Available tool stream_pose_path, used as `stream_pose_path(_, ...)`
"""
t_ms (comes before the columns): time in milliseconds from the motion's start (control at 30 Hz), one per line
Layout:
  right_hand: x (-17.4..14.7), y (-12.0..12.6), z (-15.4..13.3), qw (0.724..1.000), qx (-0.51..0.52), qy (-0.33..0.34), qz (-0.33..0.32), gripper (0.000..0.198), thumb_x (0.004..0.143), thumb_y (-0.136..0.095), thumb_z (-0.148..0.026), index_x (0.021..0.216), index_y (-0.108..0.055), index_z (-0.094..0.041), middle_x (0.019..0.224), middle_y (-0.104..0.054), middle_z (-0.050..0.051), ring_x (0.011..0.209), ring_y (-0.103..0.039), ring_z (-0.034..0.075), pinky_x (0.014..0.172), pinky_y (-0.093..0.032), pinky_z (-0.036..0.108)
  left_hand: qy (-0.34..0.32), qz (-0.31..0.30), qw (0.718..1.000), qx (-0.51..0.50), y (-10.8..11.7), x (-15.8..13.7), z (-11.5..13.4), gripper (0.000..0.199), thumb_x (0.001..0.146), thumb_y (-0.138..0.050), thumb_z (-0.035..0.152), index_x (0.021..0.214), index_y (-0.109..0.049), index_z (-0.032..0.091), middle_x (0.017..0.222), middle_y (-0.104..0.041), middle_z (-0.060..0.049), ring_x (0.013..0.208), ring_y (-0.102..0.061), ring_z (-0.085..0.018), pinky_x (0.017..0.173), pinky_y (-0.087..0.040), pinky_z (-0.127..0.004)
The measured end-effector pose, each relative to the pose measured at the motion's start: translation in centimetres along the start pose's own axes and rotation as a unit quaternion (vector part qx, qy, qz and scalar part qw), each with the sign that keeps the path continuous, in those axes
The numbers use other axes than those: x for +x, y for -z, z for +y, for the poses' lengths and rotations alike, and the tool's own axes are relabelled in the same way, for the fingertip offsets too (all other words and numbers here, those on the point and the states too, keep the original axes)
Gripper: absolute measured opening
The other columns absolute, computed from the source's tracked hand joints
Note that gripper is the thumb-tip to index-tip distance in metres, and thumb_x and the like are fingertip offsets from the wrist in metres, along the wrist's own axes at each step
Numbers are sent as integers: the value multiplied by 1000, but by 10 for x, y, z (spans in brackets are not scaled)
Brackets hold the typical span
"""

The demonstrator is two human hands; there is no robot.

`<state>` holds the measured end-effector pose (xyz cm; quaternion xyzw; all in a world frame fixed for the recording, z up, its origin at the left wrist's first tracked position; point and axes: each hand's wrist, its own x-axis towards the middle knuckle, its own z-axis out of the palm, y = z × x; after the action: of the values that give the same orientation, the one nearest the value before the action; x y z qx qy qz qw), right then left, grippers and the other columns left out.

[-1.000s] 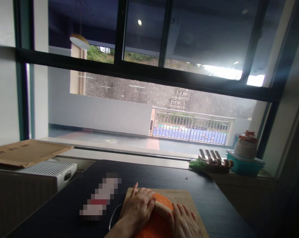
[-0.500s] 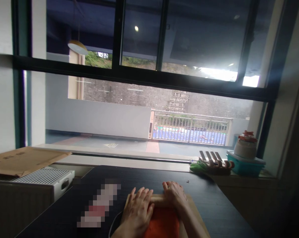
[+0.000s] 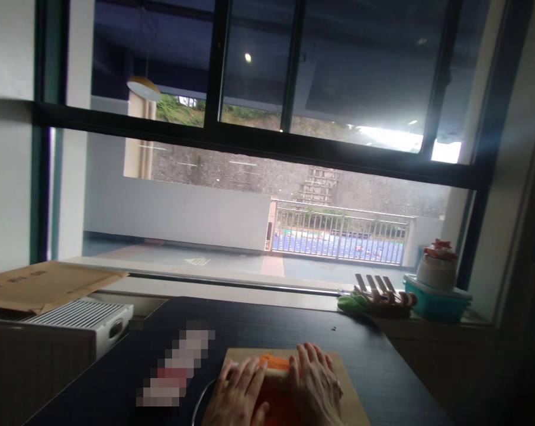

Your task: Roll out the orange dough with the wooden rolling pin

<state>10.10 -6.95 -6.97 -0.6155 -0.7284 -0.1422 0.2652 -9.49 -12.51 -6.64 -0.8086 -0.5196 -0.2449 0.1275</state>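
Observation:
Both hands lie on a light wooden rolling pin that crosses an orange sheet of dough or clay. My left hand rests over the pin's left end with its fingers stretched out. On the right end lies my right hand, fingers extended forward. Orange material shows on both the far and near sides of the pin. Beneath it is a tan board on the dark table. The pin's ends are hidden by my hands.
A clear curved rim shows left of the board. Farther left is a blurred-out pinkish item. A brown envelope lies atop a white slatted unit. On the sill are a green cloth and a teal box bearing a jar.
My hands and the rolling pin have moved back toward me over the orange sheet. Its far edge now shows beyond the pin.

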Motion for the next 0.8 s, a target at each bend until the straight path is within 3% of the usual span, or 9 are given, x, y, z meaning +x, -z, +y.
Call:
stream_pose_path(100, 7, 0, -4, 1000, 10, -7, 6, 33, 89, -38, -22, 108, -65, -22, 118, -63, 7, 119, -51, 24, 105, -31, 38, 9, -16, 1000, -22, 0, -3, -1, 51, 90, -46, 44, 140, -36, 38, 139, -48, 2, 124, -48, -25, 109, -32, -41)
stream_pose_path(233, 43, 6, -11, 993, 44, -44, -98, 33, 90, -34, -27, 94, -67, -24, 102, -68, 6, 104, -58, 21, 94, -37, 33, 57, -54, 996, -45, 5, 12, -1, 50, 91, -42, 44, 139, -40, 31, 139, -49, -3, 124, -47, -27, 111, -25, -51)
stream_pose_path(367, 78, 9, -19, 981, 58, -69, -169, 34, 87, -37, -33, 100, -66, -22, 105, -67, 9, 109, -55, 26, 92, -37, 39, 105, -108, 988, -47, 16, 31, -4, 49, 92, -35, 41, 137, -44, 25, 139, -48, -5, 129, -42, -27, 110, -25, -55)
stream_pose_path(500, 95, 6, -23, 978, 62, -69, -188, 35, 84, -41, -30, 105, -66, -18, 107, -65, 13, 110, -55, 28, 91, -38, 41, 115, -96, 988, -36, 17, 34, -7, 48, 91, -37, 41, 136, -46, 25, 136, -52, -5, 126, -44, -28, 108, -27, -55)
stream_pose_path(667, 81, 12, -19, 977, 71, -52, -196, 38, 86, -39, -33, 113, -63, -20, 114, -63, 11, 113, -53, 27, 92, -39, 41, 103, -64, 993, -13, 7, 18, -5, 49, 88, -44, 39, 136, -44, 32, 131, -57, -3, 119, -51, -28, 107, -30, -53)
stream_pose_path(800, 43, 17, -10, 990, 52, -30, -131, 36, 90, -36, -29, 113, -64, -24, 120, -62, 8, 116, -52, 23, 98, -37, 39, 76, -77, 994, -18, 13, 8, -2, 50, 88, -45, 36, 137, -41, 37, 130, -58, -1, 117, -54, -27, 107, -31, -52)
